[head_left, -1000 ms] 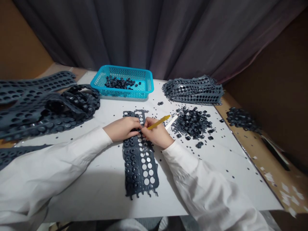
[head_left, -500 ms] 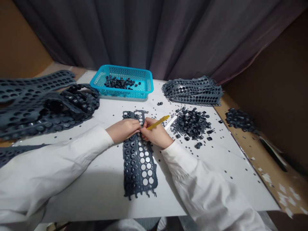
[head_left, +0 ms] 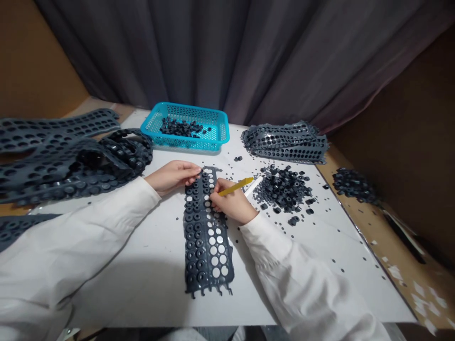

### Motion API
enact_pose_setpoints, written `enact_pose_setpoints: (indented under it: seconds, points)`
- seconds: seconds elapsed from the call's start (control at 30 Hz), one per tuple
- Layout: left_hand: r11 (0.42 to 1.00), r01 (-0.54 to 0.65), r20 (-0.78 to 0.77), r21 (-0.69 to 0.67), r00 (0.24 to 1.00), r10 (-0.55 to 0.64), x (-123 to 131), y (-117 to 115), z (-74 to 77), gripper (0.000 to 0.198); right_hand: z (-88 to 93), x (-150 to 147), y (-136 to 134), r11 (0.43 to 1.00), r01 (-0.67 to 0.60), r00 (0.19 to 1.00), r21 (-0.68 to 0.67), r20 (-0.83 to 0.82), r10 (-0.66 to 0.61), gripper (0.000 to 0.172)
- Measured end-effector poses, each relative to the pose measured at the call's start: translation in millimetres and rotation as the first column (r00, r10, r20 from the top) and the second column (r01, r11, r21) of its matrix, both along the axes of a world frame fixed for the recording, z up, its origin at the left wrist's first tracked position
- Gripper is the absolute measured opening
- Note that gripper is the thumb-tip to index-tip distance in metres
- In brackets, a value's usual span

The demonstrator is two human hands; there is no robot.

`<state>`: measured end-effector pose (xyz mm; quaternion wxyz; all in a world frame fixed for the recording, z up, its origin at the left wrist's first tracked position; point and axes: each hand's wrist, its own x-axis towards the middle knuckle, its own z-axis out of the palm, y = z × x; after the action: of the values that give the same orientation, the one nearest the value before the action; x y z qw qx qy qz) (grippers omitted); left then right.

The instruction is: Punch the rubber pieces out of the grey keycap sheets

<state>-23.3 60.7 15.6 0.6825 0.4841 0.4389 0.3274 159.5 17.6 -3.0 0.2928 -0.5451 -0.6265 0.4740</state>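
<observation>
A dark rubber sheet [head_left: 201,239] lies lengthwise before me. Ring-shaped black pieces fill most of its left two rows; white round openings show along its right side. My left hand [head_left: 174,176] is at the sheet's upper left edge, thumb and fingers pinched together on it. In my right hand [head_left: 232,202] is a yellow pen-like tool [head_left: 236,186], slanting up to the right. Its fingertips press on the right half of the sheet and hide the tool's lower end. A white stick [head_left: 253,187] shows beside that hand; whether it is held, I cannot tell.
Right of the sheet is a heap of small black pieces [head_left: 287,189], with tiny discs scattered around. Behind stands a blue basket [head_left: 213,144] holding black pieces. Perforated sheets [head_left: 284,142] are stacked back right; more sheets [head_left: 71,161] pile up at left. Another black heap [head_left: 351,182] lies far right.
My left hand has moved up and left, away from my right hand, to the sheet's upper edge, uncovering part of the left rows. The right hand keeps the yellow tool. The view has shifted slightly.
</observation>
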Motion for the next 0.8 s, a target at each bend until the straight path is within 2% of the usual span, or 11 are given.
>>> enact_pose_setpoints:
  seconds: [0.1,0.27,0.47,0.63,0.8]
  points:
    - [0.979,0.054,0.197,-0.195,0.98,-0.014,2,-4,4.5,0.018,2.1,0,0,0.997,0.013,0.999,-0.079,-0.047,-0.017,0.013]
    - [0.946,0.106,0.334,-0.305,0.942,0.003,2,-8,11.1,0.011,4.3,1,1,0.988,0.03,0.996,-0.151,-0.077,-0.042,0.015]
    - [0.929,0.134,0.368,-0.344,0.93,0.002,4,-10,12.9,0.013,1.3,5,6,0.985,-0.002,0.989,-0.174,-0.149,-0.025,0.013]
    - [0.914,0.161,0.389,-0.373,0.921,-0.004,3,-8,12.1,0.019,5.2,9,11,0.994,0.083,0.981,-0.078,-0.17,-0.095,0.01]
    - [0.896,0.159,0.365,-0.414,0.931,0.003,4,-7,9.9,0.024,7.9,13,16,0.994,0.085,0.971,-0.073,-0.219,-0.099,0.013]
